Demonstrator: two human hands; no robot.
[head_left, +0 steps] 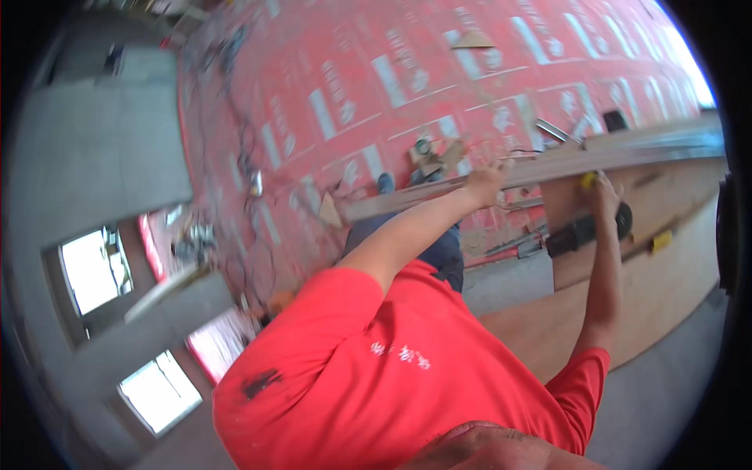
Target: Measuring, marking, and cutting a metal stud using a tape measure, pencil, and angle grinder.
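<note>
My left hand (483,186) rests on a long pale wooden batten (548,164) that runs from centre to the right edge. My right hand (605,196) is closed around a small yellow thing (587,180) beside the same batten. Just under that hand is a black power tool (583,232); whether the hand touches it cannot be told. Both bare forearms reach out from my red shirt (376,368). My dark trousers (442,251) show below the left arm.
A brown plywood sheet (650,290) lies under the batten at right. Red sheeting with white printed patches (352,102) covers the surface beyond, strewn with wood offcuts (439,157) and cables. Grey concrete walls with window openings (90,266) fill the left side.
</note>
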